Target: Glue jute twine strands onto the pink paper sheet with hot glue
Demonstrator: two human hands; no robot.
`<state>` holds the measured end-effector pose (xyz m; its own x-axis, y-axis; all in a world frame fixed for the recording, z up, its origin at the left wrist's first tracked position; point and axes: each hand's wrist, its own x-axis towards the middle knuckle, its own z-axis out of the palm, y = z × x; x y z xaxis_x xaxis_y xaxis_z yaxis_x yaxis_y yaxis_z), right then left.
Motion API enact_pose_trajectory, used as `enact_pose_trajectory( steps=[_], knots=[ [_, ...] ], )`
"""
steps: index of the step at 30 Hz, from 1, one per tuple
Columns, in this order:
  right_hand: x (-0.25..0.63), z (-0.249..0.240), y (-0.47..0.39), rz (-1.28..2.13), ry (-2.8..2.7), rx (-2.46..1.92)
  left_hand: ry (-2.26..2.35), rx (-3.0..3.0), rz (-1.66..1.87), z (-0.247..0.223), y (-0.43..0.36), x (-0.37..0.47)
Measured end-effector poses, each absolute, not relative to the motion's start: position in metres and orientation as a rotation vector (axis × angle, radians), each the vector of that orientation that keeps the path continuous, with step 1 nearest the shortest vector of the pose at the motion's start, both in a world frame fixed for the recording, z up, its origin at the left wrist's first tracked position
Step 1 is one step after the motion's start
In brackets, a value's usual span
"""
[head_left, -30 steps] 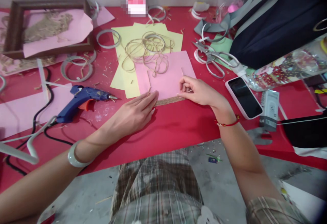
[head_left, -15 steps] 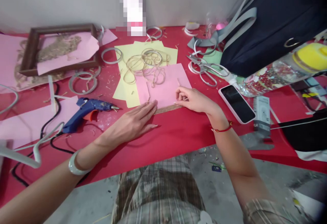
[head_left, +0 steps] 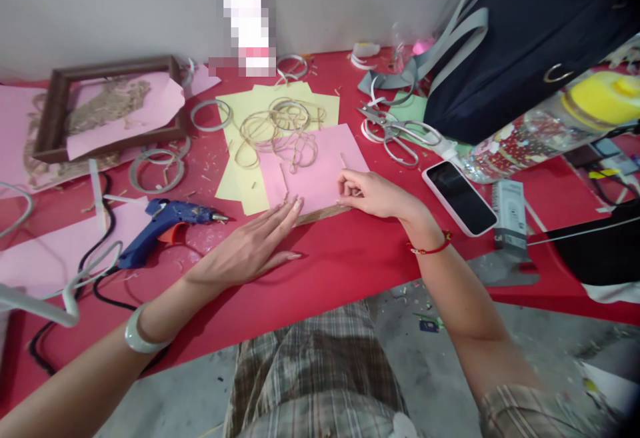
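Observation:
A pink sheet [head_left: 323, 165] lies over yellow sheets [head_left: 230, 171], with a strip of brown twine [head_left: 320, 215] along its near edge. My left hand [head_left: 250, 241] rests flat with fingers stretched out, fingertips on the sheet's near left corner and the strip's left end. At the strip's right end, my right hand [head_left: 373, 195] is closed, fingers curled and pinched; what they hold, if anything, is hidden. Loose loops of thin twine [head_left: 260, 131] and a ring [head_left: 290, 116] lie on the paper's far part. Short twine pieces stand near both sides of the pink sheet.
A blue glue gun [head_left: 167, 225] with a cord lies left, below rings [head_left: 156, 171] and a brown frame [head_left: 59, 101]. Scissors [head_left: 400, 135], a phone [head_left: 460, 198], a grey box [head_left: 510, 215], a yellow-capped bottle [head_left: 540, 131] and a dark bag [head_left: 505, 58] are at right.
The view has shifted slightly, moving most tabletop things a little left in the picture. Both hands keep nearly the same pose and place on the paper.

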<state>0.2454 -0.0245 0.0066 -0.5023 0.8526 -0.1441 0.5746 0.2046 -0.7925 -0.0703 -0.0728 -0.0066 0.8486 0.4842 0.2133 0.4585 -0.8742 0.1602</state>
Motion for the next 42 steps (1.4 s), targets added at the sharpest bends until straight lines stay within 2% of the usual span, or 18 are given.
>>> enact_pose_trajectory(
  steps=[8, 20, 42],
  knots=[
    [0.246, 0.006, -0.024, 1.171, -2.18, -1.305, 0.967, 3.052, 0.302, 0.001, -0.075, -0.034],
    [0.247, 0.004, -0.024, 1.2, -2.173, -1.282, 0.777, 2.856, 0.289, -0.015, -0.066, -0.028],
    [0.245, 0.008, -0.029, 1.124, -2.128, -1.354, 0.854, 2.949, 0.27, -0.013, -0.07, -0.025]
  ],
)
